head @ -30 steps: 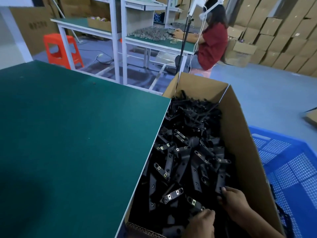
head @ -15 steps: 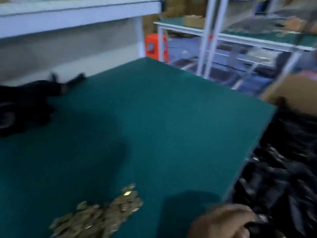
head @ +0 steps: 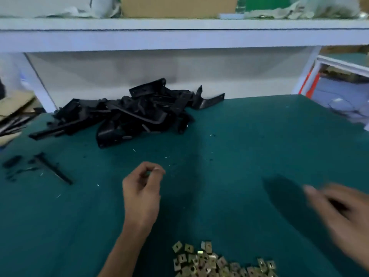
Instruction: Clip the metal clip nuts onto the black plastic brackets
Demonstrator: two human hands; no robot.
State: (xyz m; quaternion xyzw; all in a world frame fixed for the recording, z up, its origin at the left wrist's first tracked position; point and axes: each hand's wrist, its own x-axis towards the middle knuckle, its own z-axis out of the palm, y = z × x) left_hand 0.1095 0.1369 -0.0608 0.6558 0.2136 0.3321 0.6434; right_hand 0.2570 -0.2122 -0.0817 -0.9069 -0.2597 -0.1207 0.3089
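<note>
Your left hand (head: 141,194) hovers over the green bench mat (head: 239,140) with its fingers curled inward and the thumb and forefinger tips pressed together; something small may be pinched between them, but it is too blurred to make out. Your right hand (head: 343,212) is off to the right of the left, smeared by motion, with something dark showing among its fingers; you cannot tell from this view how far it is closed or exactly what it carries. The heap of brass-coloured metal clip nuts (head: 215,262) lies on the mat nearer to you than both hands, below and between them, just to the right of your left forearm. The pile of black plastic brackets (head: 127,114) sits well beyond your left hand, at the far side of the mat against the white back panel (head: 159,68). A single long black bracket (head: 54,169) lies flat on the mat to the left of your left hand, apart from the pile, with a few small dark bits beside it. Above the back panel, a white shelf (head: 179,35) carries a cardboard box (head: 175,7).
</note>
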